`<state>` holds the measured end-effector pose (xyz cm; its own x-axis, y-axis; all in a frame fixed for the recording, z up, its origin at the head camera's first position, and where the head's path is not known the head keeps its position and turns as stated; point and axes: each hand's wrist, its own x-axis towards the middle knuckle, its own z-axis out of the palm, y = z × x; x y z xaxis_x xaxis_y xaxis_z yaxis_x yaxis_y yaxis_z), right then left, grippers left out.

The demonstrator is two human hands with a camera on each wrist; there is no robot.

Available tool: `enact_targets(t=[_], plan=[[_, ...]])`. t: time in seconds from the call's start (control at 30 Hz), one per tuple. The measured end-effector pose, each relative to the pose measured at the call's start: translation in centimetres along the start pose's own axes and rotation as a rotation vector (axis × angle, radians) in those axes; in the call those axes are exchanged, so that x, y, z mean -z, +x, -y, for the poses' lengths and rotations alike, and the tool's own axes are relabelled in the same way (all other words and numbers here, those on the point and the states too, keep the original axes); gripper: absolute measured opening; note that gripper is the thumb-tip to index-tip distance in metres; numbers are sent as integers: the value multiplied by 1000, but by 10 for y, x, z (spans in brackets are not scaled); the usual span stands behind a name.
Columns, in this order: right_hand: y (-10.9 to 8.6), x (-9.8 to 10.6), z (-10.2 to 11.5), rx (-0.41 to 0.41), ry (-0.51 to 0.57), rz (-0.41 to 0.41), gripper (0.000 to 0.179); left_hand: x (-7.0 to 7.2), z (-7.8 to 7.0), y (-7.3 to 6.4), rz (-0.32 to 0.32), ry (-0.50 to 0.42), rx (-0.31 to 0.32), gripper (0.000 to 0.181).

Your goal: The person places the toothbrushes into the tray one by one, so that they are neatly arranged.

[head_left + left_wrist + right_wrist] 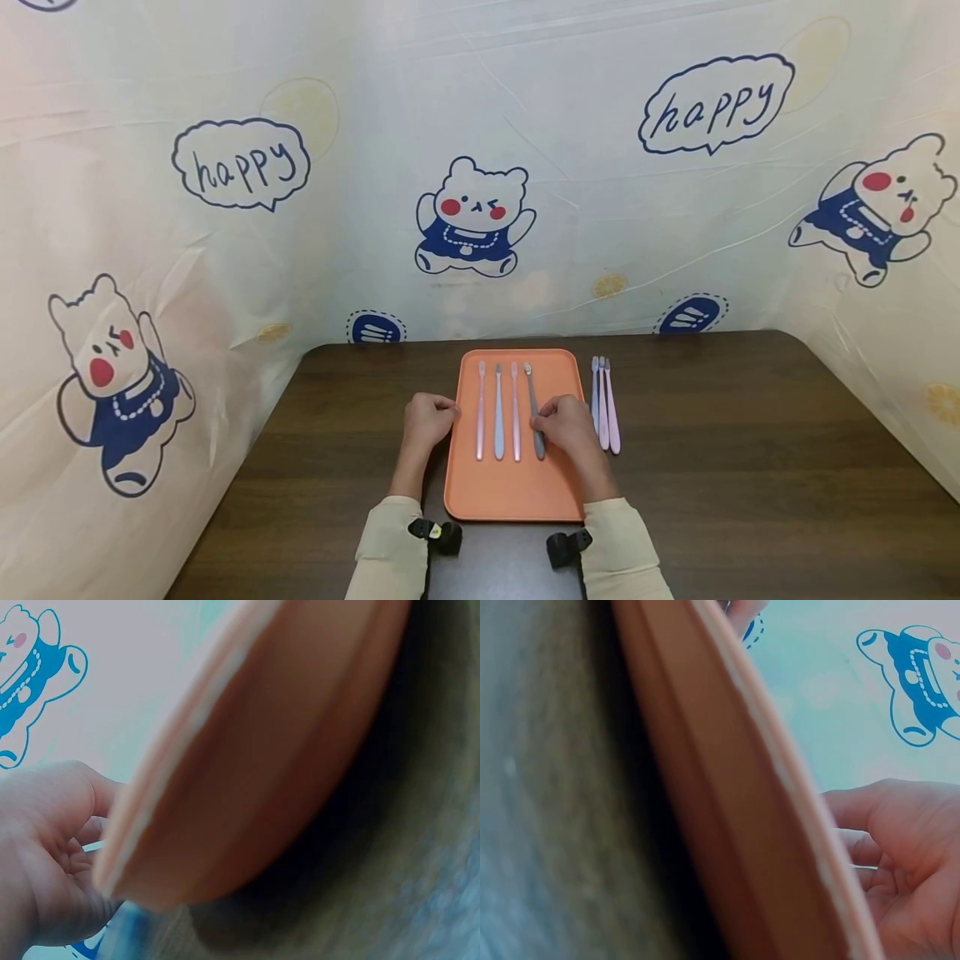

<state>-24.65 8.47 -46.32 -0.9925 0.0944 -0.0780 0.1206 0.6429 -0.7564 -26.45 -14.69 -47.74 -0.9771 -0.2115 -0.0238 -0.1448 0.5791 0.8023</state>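
An orange tray lies on the table with a row of toothbrushes on it. From the left these are a pink toothbrush, a light blue toothbrush, another pink toothbrush and a dark grey toothbrush. My right hand reaches over the tray's right side and pinches the grey toothbrush around its handle. At the left rim, my left hand holds the tray's edge with curled fingers. Both wrist views show the tray's side wall, which hides the fingertips.
Right of the tray, a blue toothbrush, a lilac toothbrush and a pink toothbrush lie side by side on the dark wooden table. A printed curtain hangs behind and around the table.
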Motion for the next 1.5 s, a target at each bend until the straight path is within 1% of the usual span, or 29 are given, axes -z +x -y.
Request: enact_targets(t=[0.1, 0.27, 0.5, 0.83, 1.07, 1.2, 1.37, 1.5], plan=[[-1, 1, -1, 11, -7, -5, 13, 0, 1, 1, 1, 4, -7, 15], [-1, 2, -1, 1, -12, 2, 14, 1, 1, 1, 3, 8, -16, 15], [0, 2, -1, -29, 23, 33, 14, 1, 1, 1, 4, 6, -15, 15], [1, 2, -2, -40, 53, 40, 13, 2, -1, 0, 5, 6, -6, 16], [0, 3, -4, -22, 35, 25, 13, 1, -1, -1, 0, 1, 0, 15], [0, 5, -5, 17, 12, -3, 14, 1, -1, 0, 1, 2, 0, 15], [0, 8, -5, 56, 22, -36, 15, 1, 0, 0, 7, -1, 5, 16], [0, 10, -4, 58, 36, -38, 15, 2, -1, 0, 9, -6, 5, 16]])
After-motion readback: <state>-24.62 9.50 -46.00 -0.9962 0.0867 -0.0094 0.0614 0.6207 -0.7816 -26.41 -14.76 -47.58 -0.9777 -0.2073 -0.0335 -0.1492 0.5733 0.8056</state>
